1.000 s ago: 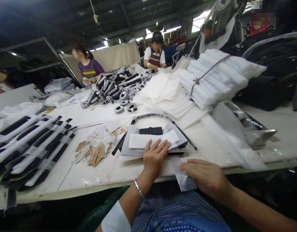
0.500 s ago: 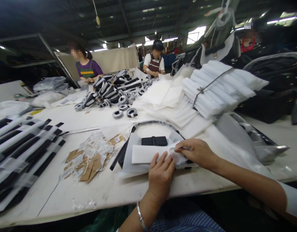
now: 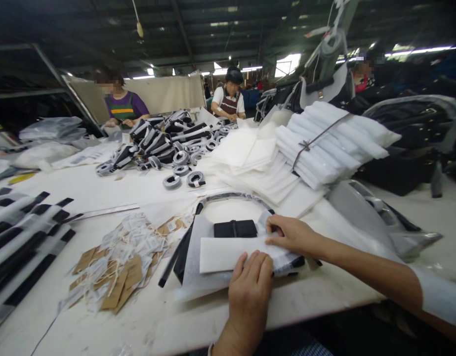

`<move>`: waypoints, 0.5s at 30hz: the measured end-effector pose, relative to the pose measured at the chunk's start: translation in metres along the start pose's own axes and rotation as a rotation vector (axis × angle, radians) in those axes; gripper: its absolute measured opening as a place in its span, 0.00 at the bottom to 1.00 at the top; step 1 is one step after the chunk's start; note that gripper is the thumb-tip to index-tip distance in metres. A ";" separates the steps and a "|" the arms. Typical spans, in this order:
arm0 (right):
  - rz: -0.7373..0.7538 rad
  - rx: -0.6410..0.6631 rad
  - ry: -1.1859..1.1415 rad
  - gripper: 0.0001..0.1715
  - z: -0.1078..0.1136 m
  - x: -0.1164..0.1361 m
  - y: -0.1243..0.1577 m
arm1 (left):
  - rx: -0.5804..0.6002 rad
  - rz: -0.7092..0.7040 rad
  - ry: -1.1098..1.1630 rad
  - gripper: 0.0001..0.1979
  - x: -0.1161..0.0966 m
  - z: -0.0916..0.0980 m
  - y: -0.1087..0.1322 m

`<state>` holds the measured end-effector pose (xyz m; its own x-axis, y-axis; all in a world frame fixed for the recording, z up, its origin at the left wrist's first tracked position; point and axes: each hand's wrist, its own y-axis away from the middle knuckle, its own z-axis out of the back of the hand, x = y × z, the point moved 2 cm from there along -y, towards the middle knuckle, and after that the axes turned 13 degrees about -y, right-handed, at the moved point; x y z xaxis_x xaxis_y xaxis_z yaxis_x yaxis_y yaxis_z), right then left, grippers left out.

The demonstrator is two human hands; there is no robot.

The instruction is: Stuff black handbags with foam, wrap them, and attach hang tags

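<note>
A black handbag lies flat on the table in front of me, its wrapped handle arching away. Over its body is a thin translucent wrapping sheet, which leaves a black strap tab showing. Across the sheet lies a white foam strip. My left hand rests on the near part of the strip, fingers laid flat. At the strip's right end, my right hand has thumb and forefinger pinched at the wrapping sheet's edge; the fingertips partly hide what they grip.
Paper tags lie heaped to the left, beside wrapped black-and-white strips. Foam sheets and a tied foam bundle sit behind right. Farther back are coiled straps and two people at work. A plastic-wrapped item lies right.
My right hand's grip has shifted slightly left, and the wrapping at the strip's right end lies flatter. My left hand stays on the strip. The whole view has shifted a little.
</note>
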<state>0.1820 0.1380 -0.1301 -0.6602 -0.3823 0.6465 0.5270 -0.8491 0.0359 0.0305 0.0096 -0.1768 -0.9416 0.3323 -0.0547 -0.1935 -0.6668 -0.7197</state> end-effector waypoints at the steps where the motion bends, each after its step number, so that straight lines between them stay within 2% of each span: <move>1: -0.019 0.008 -0.010 0.11 0.001 0.000 -0.002 | 0.007 -0.003 -0.015 0.14 0.000 0.001 -0.001; 8: 0.012 0.013 -0.124 0.12 0.000 -0.006 -0.016 | 0.043 -0.108 -0.186 0.15 -0.002 0.000 0.001; 13: 0.038 -0.086 -0.135 0.10 -0.006 -0.006 -0.016 | 0.149 -0.134 -0.190 0.17 0.001 -0.006 0.010; 15: 0.065 -0.136 -0.138 0.08 -0.001 -0.007 -0.009 | 0.175 -0.155 -0.206 0.18 0.004 -0.006 0.011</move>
<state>0.1811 0.1475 -0.1360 -0.5425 -0.3919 0.7430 0.4823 -0.8695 -0.1064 0.0262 0.0077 -0.1894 -0.9298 0.3085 0.2009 -0.3668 -0.7292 -0.5777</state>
